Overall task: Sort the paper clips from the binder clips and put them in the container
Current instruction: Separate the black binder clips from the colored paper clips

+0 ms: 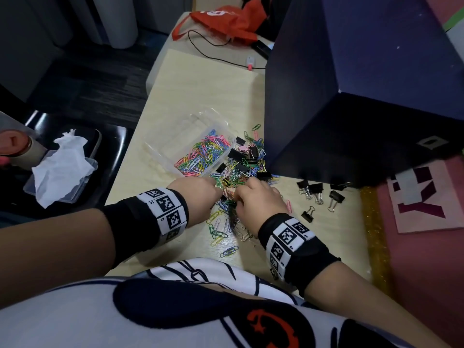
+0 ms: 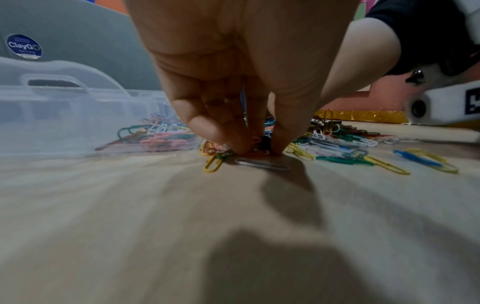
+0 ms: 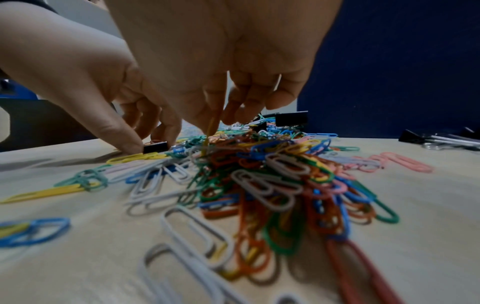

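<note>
L grip (image 2: 255,144) pinches small black binder clip (image 3: 155,147) out of mixed pile (image 1: 238,172) on worktop (image 2: 233,226); R grip (image 3: 207,127) lifts yellow paper clip (image 3: 207,137), dest container (image 1: 160,146) just beyond L grip.

Light wood-grain table (image 1: 200,79); clear plastic container (image 1: 160,149) sits on it, part-filled with coloured paper clips; mixed heap of paper clips (image 1: 238,177) and black binder clips lies just right of the container, touching its wall; loose paper clips (image 1: 221,234) scatter toward the near edge; group of black binder clips (image 1: 319,194) lies apart to the right; dark blue box (image 1: 351,109) stands on the right side; black cable (image 1: 213,51) and orange bag (image 1: 226,18) at the far end.
</note>
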{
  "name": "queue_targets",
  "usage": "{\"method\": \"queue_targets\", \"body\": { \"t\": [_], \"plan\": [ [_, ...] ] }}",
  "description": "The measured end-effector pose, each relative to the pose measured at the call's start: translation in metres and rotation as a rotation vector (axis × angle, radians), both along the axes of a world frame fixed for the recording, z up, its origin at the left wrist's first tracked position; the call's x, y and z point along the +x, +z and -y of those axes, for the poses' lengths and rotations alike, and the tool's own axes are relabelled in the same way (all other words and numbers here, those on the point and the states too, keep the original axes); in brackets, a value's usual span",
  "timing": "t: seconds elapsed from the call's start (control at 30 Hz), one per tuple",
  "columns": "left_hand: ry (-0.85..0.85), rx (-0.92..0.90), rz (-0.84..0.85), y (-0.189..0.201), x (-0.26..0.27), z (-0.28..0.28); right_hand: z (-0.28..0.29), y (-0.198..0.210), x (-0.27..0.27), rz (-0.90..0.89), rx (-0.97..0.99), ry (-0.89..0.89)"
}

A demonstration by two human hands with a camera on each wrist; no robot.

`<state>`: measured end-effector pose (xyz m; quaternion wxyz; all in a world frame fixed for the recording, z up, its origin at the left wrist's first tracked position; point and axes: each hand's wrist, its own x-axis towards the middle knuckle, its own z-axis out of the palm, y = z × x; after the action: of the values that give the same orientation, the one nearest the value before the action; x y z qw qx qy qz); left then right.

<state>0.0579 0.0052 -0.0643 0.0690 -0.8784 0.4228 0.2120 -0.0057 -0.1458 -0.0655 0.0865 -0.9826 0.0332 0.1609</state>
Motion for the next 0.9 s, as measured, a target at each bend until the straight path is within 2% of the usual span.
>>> {"method": "queue_targets", "body": {
  "t": [0.37,0.6,0.77,0.9],
  "plan": [
    [0.073,-0.143,-0.009,0.005,0.000,-0.004,-0.004,-0.001,0.001,-0.058,-0.051,0.060],
    [0.129,-0.234,-0.042,0.009,0.003,-0.006,0.000,0.003,-0.001,-0.062,-0.005,0.018],
    [0.101,-0.220,-0.042,0.004,0.003,-0.004,0.007,0.012,-0.002,-0.148,-0.060,0.004],
    [0.094,-0.148,-0.043,0.002,0.006,0.001,0.008,0.010,0.000,-0.081,-0.023,0.034]
  ]
}}
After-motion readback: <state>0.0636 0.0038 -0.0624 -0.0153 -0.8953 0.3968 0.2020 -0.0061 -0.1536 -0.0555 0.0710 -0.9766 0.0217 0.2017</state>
